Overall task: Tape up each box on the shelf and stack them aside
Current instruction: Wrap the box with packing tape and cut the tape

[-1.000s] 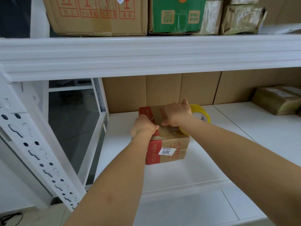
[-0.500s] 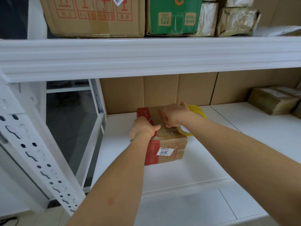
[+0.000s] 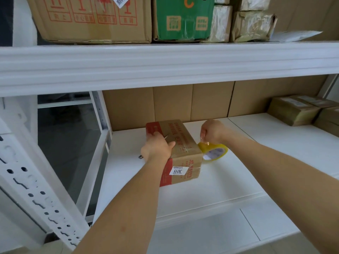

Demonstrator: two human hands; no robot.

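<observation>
A small brown and red cardboard box [image 3: 183, 143] with a white "3011" label sits on the white middle shelf [image 3: 229, 180]. My left hand [image 3: 157, 147] lies on the box's top left edge and grips a thin cutter [image 3: 140, 157]; its blade tip shows by my thumb. My right hand [image 3: 211, 132] hovers just right of the box with fingers curled, pinching the tape at the top of the yellow tape roll [image 3: 213, 153]. The roll hangs against the box's near right corner.
Taped brown parcels [image 3: 293, 112] are stacked at the shelf's far right. Flat cardboard [image 3: 183, 103] lines the back. The upper shelf beam [image 3: 165, 65] hangs overhead, carrying a big brown carton [image 3: 95, 19], a green box [image 3: 183, 19] and wrapped parcels. A perforated white upright [image 3: 36, 189] stands left.
My right hand left the box top and moved right and down with the tape roll, which now sits beside the box's right corner. My left hand stayed on the box.
</observation>
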